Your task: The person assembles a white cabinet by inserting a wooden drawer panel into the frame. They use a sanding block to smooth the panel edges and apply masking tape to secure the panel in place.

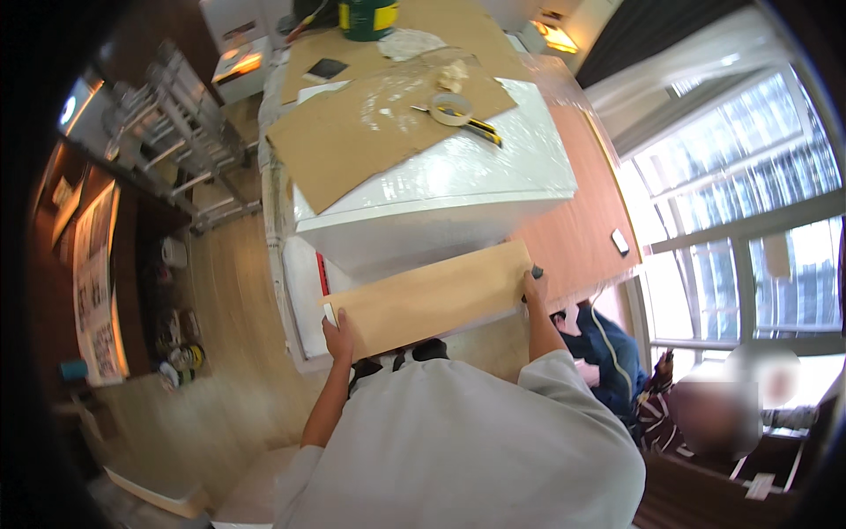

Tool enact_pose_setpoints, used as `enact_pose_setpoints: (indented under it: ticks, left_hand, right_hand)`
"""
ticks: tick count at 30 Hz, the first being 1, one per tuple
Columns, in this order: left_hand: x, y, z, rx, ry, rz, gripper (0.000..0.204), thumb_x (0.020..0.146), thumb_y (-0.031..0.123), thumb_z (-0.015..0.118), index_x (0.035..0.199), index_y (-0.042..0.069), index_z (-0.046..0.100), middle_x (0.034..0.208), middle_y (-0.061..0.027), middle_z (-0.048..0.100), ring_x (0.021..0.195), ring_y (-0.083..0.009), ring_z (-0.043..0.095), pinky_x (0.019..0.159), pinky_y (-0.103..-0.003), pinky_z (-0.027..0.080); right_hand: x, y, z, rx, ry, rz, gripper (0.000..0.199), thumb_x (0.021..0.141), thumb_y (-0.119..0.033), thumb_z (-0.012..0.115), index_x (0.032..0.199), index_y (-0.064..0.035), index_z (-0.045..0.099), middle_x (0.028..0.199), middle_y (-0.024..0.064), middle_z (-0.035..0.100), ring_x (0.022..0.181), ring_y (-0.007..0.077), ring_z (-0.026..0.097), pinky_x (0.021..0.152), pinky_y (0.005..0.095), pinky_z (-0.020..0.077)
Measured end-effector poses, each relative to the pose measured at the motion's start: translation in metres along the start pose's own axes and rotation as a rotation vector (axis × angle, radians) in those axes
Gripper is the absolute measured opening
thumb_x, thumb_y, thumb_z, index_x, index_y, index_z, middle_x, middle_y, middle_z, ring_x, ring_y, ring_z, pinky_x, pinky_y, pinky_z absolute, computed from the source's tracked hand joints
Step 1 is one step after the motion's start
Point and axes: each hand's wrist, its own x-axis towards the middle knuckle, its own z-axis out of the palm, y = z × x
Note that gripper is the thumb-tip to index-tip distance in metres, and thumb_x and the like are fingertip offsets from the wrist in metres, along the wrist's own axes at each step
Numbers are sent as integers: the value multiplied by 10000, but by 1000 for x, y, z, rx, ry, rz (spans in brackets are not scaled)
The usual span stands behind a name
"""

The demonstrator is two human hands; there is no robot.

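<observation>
A long, flat tan panel point(432, 300) spans the space in front of my body, tilted up to the right. My left hand point(337, 337) is closed on its left end, where a small white piece shows beside the thumb. At the right end my right hand point(534, 287) is closed on the panel's edge. A small dark object point(537, 272) shows at that hand; I cannot tell what it is. Just beyond the panel stands a large white box-like piece point(423, 225) with a glossy top. A red strip point(322, 273) lies near the panel's left end.
On the white piece lie a cardboard sheet point(352, 159), a tape roll point(450, 109) and a yellow-black utility knife point(483, 132). A green bucket point(368, 19) stands at the back. A white phone-like object point(620, 242) rests on the right. A ladder point(189, 132) stands left; a person point(608, 353) sits right.
</observation>
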Motion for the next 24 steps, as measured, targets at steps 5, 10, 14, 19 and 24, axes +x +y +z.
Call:
enact_pose_setpoints:
  ticks: [5, 10, 14, 19, 24]
  left_hand:
    - [-7, 14, -10, 123, 22, 62, 563, 1004, 492, 522, 1210, -32, 528, 1128, -241, 638, 1056, -405, 621, 912, -464, 463]
    - [-14, 26, -20, 132, 80, 139, 547, 1005, 461, 534, 1243, -32, 531, 1141, -238, 636, 1067, -418, 613, 911, -471, 469]
    - [-13, 28, -21, 161, 32, 81, 553, 1003, 450, 545, 1266, -37, 532, 1159, -242, 639, 1080, -425, 610, 928, -462, 471]
    - [-6, 7, -11, 89, 62, 157, 657, 1004, 451, 552, 1415, -46, 426, 1316, -257, 554, 1186, -389, 562, 995, -448, 439]
    - [47, -4, -24, 49, 165, 104, 746, 988, 437, 598, 1462, -85, 354, 1419, -276, 440, 1234, -380, 518, 1064, -441, 392]
  right_hand:
    - [5, 15, 1, 89, -50, -4, 655, 786, -329, 678, 1270, 88, 534, 1207, 295, 630, 1133, 393, 627, 968, 431, 479]
    - [-24, 32, -9, -10, 66, 55, 602, 783, -308, 670, 1237, 75, 571, 1145, 263, 664, 1082, 386, 648, 941, 432, 488]
    - [-32, 21, -22, -18, -16, -60, 506, 780, -328, 663, 1127, 40, 654, 1049, 246, 699, 1016, 396, 674, 906, 448, 506]
    - [-44, 21, -10, -61, 94, -34, 600, 767, -347, 691, 1218, 32, 578, 1174, 256, 643, 1119, 414, 613, 971, 479, 465]
    - [-58, 27, 5, -182, 227, -93, 599, 742, -331, 729, 1205, 1, 544, 1161, 235, 612, 1137, 424, 559, 990, 516, 437]
